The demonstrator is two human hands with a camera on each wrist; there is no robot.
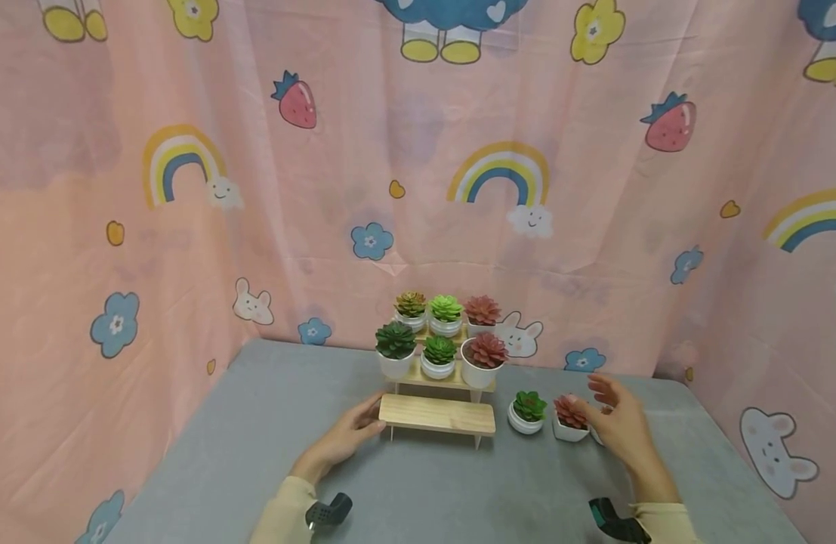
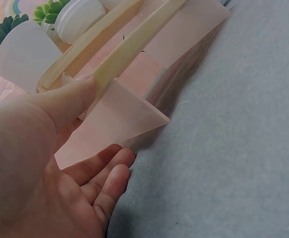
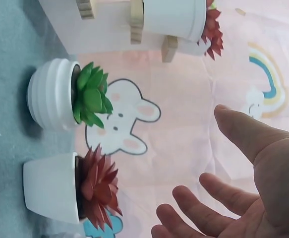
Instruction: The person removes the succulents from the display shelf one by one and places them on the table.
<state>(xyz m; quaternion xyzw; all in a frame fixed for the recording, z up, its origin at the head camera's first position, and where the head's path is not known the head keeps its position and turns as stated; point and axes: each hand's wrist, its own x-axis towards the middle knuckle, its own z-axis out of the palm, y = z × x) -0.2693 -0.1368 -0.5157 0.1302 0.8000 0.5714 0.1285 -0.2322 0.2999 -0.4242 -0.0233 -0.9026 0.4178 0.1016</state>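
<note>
Cloth (image 1: 431,264) in pale pink, printed with rainbows and rabbits, hangs behind a grey surface (image 1: 254,423), on which a stepped wooden stand (image 1: 434,406) sits near the middle. The left hand (image 1: 346,437) has thumb and forefinger clamped on the left end of the stand's lowest board (image 1: 436,415), its other fingers loose beside the leg (image 2: 122,106). The right hand (image 1: 618,423) has nothing in its grasp: its fingers are spread apart over the right part of the surface, and its wrist view shows them touching no pot. Judging by how things lie, setting plants on the stand looks about two thirds done. Both upper tiers (image 1: 451,384) appear full, each bearing a row of three potted succulents (image 1: 439,355), while the lowest board carries none. What seems left is a short row on the surface to the right of the stand: a red succulent in an angular white pot (image 1: 571,427), a green succulent in a round ribbed pot (image 1: 526,414), the nearest to the stand, and a third pot (image 1: 597,437), mostly hidden behind the right hand, so its plant cannot be made out
</note>
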